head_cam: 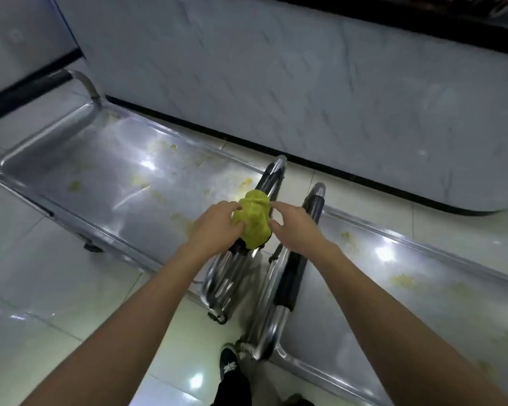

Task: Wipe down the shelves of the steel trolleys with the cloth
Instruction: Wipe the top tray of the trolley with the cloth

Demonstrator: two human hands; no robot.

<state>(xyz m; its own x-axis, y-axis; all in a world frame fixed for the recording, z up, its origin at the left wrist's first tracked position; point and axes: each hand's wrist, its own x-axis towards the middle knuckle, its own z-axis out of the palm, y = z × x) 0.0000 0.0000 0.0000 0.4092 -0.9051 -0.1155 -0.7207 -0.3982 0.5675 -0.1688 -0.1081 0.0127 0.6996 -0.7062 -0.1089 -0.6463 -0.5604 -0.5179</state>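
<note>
Both hands gripped the cloth over the trolley handle.
Left hand [216,227] and right hand [295,227] fingers pinched the green cloth [251,222], at 3 o'clock of the soiled left trolley shelf [106,174].

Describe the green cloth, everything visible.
The green cloth is a yellow-green, textured fabric, bunched into a lump rather than spread flat. It sits on the handle of the left trolley, draped over the black grip between the two trolleys. The left hand grips its left side with curled fingers; the right hand touches its right edge with its fingertips. Its underside is hidden.
</note>
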